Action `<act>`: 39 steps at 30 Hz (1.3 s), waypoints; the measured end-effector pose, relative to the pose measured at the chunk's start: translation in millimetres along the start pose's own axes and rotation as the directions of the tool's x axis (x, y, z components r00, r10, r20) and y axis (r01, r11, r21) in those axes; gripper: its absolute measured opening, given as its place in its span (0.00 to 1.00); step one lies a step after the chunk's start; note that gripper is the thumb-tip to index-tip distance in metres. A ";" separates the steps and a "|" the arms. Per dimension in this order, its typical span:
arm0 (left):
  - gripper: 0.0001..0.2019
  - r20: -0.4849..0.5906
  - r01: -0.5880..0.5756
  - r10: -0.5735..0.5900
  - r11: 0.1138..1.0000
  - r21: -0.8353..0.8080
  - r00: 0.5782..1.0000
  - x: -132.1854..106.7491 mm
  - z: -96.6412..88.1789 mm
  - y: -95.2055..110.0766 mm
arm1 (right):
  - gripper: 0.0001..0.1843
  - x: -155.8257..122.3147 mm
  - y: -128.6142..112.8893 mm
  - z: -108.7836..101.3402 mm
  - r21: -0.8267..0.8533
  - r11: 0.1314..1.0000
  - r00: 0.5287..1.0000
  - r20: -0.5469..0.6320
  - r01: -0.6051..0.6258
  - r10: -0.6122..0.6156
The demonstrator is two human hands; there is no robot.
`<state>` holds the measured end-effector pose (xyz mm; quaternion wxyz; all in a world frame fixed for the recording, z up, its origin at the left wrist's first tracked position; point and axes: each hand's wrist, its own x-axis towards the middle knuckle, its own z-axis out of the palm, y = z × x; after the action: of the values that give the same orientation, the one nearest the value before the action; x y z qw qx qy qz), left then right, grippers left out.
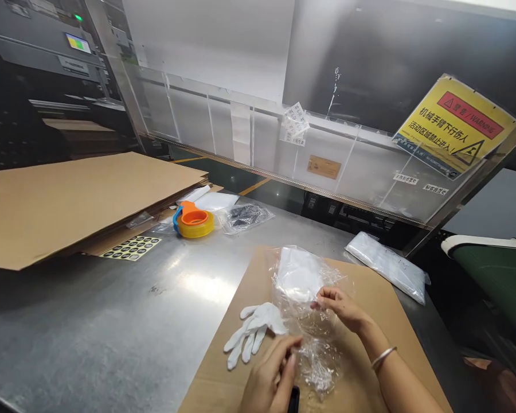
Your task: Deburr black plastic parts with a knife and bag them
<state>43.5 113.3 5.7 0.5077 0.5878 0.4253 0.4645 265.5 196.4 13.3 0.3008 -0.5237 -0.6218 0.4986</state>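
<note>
Clear crinkled plastic bags (320, 367) lie on a brown cardboard sheet (223, 367) in front of me. The upper plastic bag (301, 275) has a folded white item inside. My right hand (339, 307), a bangle at its wrist, is closed in a pinch on the edge of this bag. Lower down, my left hand (273, 373) is loosely curled with thumb and forefinger apart, its fingertips by the crumpled plastic. No held thing shows in it. White gloves (258, 330) with fingers spread lie just beyond my left hand. A small black object (294, 400) shows partly beside it.
A cardboard stack (77, 201) covers the metal table's (124, 321) far left. Nearby are a tape dispenser (193, 221), a sticker sheet (131, 248) and a bagged dark item (247, 217). A white plastic packet (389, 265) lies right. Behind stands a clear guard panel (275, 137); a green conveyor (494, 275) is at right.
</note>
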 end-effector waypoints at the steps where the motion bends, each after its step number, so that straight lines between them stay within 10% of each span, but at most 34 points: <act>1: 0.18 0.038 -0.052 0.050 0.998 0.035 0.998 11.5 1.9 6.1 | 0.17 -11.7 -4.4 2.4 0.071 0.997 0.999 0.031 0.009 -0.011; 5: 0.28 0.201 -0.030 0.023 0.999 0.030 0.979 43.2 9.6 23.1 | 0.21 -51.8 -18.0 19.8 0.286 0.958 0.995 0.087 0.018 -0.044; 9: 0.15 0.284 0.028 -0.022 0.999 -0.016 0.959 44.0 15.1 27.4 | 0.24 -74.8 -26.8 33.9 0.346 0.938 0.990 0.132 0.002 -0.051; 18: 0.14 0.245 -0.169 0.111 0.958 0.232 0.963 17.6 -5.3 42.7 | 0.18 -95.7 -47.2 50.8 0.091 0.993 0.997 -0.013 0.077 -0.077; 23: 0.09 -0.060 -0.283 0.341 0.855 0.434 0.938 -1.4 -12.5 35.7 | 0.16 -98.1 -55.1 64.2 -0.025 0.996 0.988 -0.129 0.087 -0.089; 30: 0.13 0.214 0.054 -0.027 0.991 -0.122 0.976 -31.1 -2.7 28.7 | 0.11 -110.6 -68.7 101.3 -0.273 0.954 0.969 -0.176 0.123 -0.175; 36: 0.16 -0.067 0.126 -0.124 0.992 0.027 0.990 -46.5 -13.7 -4.7 | 0.12 -112.4 -61.1 112.2 -0.411 0.909 0.949 -0.251 0.075 -0.191; 39: 0.05 -0.208 -0.036 0.084 0.974 0.223 0.974 -56.4 -20.5 -14.0 | 0.12 -111.0 -58.5 120.2 -0.471 0.877 0.936 -0.258 0.094 -0.239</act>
<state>11.5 64.3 -13.6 0.3767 0.5984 0.5082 0.4917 167.2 56.8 45.8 0.3065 -0.5943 -0.7089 0.2244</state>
